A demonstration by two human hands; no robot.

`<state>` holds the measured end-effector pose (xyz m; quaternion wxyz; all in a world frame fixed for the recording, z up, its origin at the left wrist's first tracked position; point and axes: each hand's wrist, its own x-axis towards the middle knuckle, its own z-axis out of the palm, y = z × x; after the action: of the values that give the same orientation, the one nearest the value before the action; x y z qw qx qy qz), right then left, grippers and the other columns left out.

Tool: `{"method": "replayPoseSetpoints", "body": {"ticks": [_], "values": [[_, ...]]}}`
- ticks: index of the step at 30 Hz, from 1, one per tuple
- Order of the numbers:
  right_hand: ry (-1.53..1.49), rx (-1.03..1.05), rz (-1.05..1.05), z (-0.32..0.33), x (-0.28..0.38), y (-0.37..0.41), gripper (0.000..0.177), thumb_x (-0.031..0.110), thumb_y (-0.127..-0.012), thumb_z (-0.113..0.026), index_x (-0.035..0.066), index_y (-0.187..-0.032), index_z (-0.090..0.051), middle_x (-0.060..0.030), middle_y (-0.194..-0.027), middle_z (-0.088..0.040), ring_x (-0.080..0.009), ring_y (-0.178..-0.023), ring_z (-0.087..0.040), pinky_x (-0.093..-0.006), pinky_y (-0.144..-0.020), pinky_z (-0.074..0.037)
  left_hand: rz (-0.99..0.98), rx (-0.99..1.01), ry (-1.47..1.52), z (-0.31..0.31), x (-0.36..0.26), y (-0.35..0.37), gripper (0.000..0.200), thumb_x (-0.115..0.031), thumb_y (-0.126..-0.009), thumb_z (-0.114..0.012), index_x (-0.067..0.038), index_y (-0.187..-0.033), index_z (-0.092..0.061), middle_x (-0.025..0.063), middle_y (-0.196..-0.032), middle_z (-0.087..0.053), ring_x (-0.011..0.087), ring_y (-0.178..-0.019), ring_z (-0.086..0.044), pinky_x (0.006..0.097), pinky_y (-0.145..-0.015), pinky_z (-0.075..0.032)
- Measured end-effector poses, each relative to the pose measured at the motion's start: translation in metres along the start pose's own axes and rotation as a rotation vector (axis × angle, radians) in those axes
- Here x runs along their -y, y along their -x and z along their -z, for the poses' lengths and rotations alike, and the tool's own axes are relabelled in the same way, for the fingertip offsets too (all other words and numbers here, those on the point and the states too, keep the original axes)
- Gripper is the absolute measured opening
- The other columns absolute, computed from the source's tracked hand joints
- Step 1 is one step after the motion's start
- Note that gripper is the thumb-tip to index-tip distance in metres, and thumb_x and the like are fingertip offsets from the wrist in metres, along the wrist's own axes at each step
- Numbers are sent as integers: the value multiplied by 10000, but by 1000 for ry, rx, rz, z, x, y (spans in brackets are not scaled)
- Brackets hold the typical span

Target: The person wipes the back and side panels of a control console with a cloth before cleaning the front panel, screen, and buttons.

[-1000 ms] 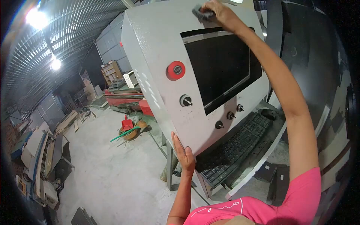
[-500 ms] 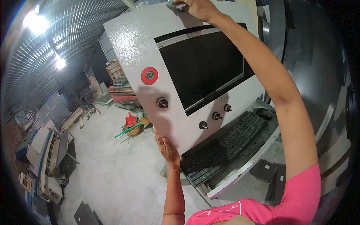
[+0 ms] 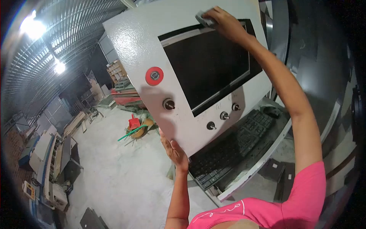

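Observation:
A white machine control cabinet (image 3: 131,49) fills the upper middle, with a dark screen (image 3: 209,68) set in its front. On its face sit a red stop button (image 3: 154,76) and several black knobs (image 3: 168,104). My right hand (image 3: 225,23) grips a folded grey cloth (image 3: 205,18) at the screen's top edge. My left hand (image 3: 174,152) lies with fingers stretched along the cabinet's lower left edge, holding nothing. Below the cabinet, a black keyboard (image 3: 236,143) and a mouse (image 3: 270,111) rest on a pull-out tray (image 3: 249,173).
On the floor to the left are a red dustpan (image 3: 134,122) and a green-handled tool (image 3: 127,134). Machinery and boards (image 3: 47,160) line the far left. Dark panels (image 3: 278,175) lie beneath the tray, and another dark panel (image 3: 91,219) is at bottom left.
My right hand has moved the cloth down and to the right, from the cabinet's top to the screen's upper edge. My left hand stays at the cabinet's edge; the view has shifted slightly.

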<state>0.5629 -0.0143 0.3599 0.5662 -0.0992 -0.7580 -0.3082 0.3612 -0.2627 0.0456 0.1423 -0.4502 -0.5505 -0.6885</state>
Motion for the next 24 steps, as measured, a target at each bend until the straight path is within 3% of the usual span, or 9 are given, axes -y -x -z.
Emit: {"method": "replayPoseSetpoints", "body": {"ticks": [3,5,9,11,13,15,16,21,24], "values": [[65,-62,50,-8,-14,-28,368,17,-766,-620,84,-1124,-571,-93,-1069,-576,-303,-996,-573,-371,-869,-481,77,-1,10,0,1,3,702,-521,-981,-298,32,-1412,-314,196,-1466,-318,306,-1373,-279,370,-1110,-195],[-146,-134,-170,-11,-17,-54,303,172,-888,-513,64,-1163,-580,-185,-1179,-581,-338,-1141,-521,-388,-959,-417,65,1,22,-1,4,4,708,-524,-979,-306,35,-1412,-312,202,-1455,-333,305,-1360,-304,360,-1097,-224],[-90,-178,-126,-27,-26,-67,326,193,-903,-491,65,-1194,-563,-197,-1228,-548,-351,-1172,-494,-399,-980,-402,82,-70,42,-5,4,6,686,-499,-985,-318,48,-1398,-331,225,-1403,-398,317,-1289,-395,358,-1052,-297],[-30,-234,-57,-35,-19,-49,347,180,-902,-491,56,-1222,-545,-192,-1263,-521,-359,-1184,-477,-412,-996,-388,6,-113,-70,-7,-4,6,637,-494,-994,-309,33,-1337,-409,179,-1279,-496,251,-1147,-477,367,-968,-367],[19,-234,42,-21,-12,-21,265,115,-854,-542,153,-1116,-560,-97,-1127,-563,-289,-1090,-555,-424,-845,-496,33,-110,-44,-4,5,7,660,-484,-991,-314,58,-1361,-379,229,-1357,-444,313,-1238,-441,364,-1021,-329],[34,-127,127,-11,-16,4,407,24,-775,-587,139,-1165,-561,-80,-1166,-549,-282,-1091,-540,-383,-905,-476,52,-103,-53,-6,2,7,636,-466,-997,-306,66,-1331,-407,231,-1306,-487,316,-1191,-473,371,-999,-346],[-29,-156,216,-11,-28,14,355,136,-830,-538,176,-1182,-534,-90,-1202,-552,-281,-1116,-539,-402,-882,-489,68,-104,-50,-9,-12,7,598,-426,-1007,-293,74,-1306,-426,228,-1256,-525,312,-1141,-502,367,-976,-363],[66,-342,171,-28,-71,13,396,132,-813,-578,187,-1204,-546,-57,-1210,-565,-277,-1071,-565,-386,-896,-485,90,-110,-238,6,26,8,527,-344,-1019,-276,81,-1277,-448,219,-1203,-550,294,-1098,-519,350,-959,-376],[7,-285,87,-25,-68,-11,549,50,-781,-622,192,-1303,-529,-64,-1274,-536,-286,-1172,-512,-405,-979,-439,35,-204,-207,-5,13,9,488,-317,-1024,-301,115,-1128,-501,160,-1059,-579,215,-979,-519,331,-903,-401]]}}
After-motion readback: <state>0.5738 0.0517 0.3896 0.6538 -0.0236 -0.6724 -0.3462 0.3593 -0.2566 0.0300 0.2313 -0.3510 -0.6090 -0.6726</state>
